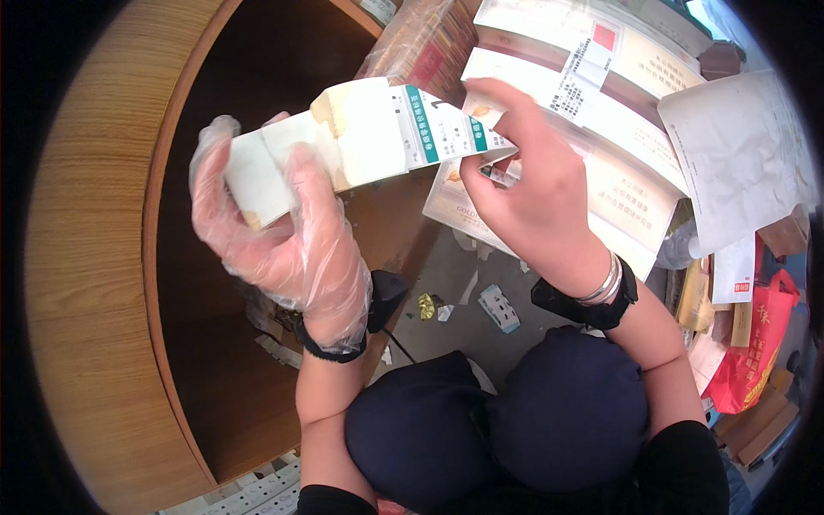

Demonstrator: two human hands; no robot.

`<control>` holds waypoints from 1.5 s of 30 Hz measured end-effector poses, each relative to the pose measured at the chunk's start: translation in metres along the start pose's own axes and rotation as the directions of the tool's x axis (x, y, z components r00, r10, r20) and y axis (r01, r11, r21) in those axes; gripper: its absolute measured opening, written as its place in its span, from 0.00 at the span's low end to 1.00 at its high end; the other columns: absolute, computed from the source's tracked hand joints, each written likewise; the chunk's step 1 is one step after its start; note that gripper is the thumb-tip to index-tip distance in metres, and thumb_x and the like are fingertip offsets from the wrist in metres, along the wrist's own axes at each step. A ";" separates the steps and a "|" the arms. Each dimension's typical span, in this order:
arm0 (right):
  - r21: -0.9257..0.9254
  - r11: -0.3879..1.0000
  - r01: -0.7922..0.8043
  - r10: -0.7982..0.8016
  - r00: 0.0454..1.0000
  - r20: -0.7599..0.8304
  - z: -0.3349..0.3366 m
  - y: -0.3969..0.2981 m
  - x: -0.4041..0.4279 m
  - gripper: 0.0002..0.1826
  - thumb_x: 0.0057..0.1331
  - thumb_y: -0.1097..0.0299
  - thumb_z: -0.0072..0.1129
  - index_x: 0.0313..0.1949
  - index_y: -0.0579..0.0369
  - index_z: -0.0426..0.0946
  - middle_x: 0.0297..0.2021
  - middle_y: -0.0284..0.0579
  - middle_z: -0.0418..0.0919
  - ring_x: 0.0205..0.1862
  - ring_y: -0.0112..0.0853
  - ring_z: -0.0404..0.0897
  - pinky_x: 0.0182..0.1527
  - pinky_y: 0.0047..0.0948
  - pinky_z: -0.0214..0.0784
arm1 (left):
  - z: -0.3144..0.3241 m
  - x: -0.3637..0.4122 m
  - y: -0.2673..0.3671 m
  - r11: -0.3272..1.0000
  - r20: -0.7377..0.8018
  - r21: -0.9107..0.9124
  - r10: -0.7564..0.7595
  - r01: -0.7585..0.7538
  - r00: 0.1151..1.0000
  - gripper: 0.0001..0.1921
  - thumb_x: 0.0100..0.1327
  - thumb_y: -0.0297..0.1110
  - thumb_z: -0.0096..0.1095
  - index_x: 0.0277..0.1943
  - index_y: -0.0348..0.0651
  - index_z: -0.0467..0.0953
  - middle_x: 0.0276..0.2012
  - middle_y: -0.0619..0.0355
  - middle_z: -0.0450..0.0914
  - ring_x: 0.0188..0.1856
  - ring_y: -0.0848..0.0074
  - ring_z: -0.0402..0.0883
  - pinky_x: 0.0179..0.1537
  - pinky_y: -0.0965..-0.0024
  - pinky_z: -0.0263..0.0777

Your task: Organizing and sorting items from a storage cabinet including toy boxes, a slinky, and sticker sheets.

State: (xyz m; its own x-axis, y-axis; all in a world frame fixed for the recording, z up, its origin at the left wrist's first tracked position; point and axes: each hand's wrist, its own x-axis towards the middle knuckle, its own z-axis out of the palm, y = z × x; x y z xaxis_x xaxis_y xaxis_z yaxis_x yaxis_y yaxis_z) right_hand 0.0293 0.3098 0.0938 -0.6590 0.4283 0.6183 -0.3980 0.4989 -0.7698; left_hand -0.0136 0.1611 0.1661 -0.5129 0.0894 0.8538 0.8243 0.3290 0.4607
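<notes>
My left hand [283, 238] wears a clear plastic glove and grips a white strip of label paper [370, 132], its folded end between thumb and fingers. Yellowish torn patches show on the strip's blank part. Towards the right it carries printed labels [444, 129] with green bands. Bare, with silver bangles at the wrist, my right hand [537, 187] pinches the strip's far end between thumb and fingers, where the paper bends. Behind and beyond that hand lie cream cigarette cartons [624, 180]; whether it touches them I cannot tell.
An open wooden cabinet [90, 238] stands at left. A plastic-wrapped bundle [425, 48] rises at the back. Paper scraps and a small printed box [499, 309] lie on the floor [450, 341]. A white sheet [734, 154] and a red bag [759, 347] are at right.
</notes>
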 end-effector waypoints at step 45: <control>0.466 0.349 -0.813 0.254 0.561 0.788 -0.027 0.018 0.042 0.15 0.70 0.65 0.50 0.49 0.63 0.76 0.43 0.35 0.80 0.42 0.18 0.77 0.49 0.20 0.68 | -0.002 -0.013 -0.009 0.817 0.727 -0.093 0.446 -0.570 0.522 0.15 0.55 0.24 0.61 0.47 0.33 0.77 0.50 0.40 0.78 0.53 0.49 0.77 0.56 0.56 0.70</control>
State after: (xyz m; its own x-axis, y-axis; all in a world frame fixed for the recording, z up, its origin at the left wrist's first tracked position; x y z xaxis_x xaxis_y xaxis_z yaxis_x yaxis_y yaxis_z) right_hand 0.0120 0.3570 0.1102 -0.9737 -0.2265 0.0264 0.0992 -0.5249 -0.8454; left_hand -0.0143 0.1550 0.1512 -0.0739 0.8770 0.4748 0.9875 0.1307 -0.0878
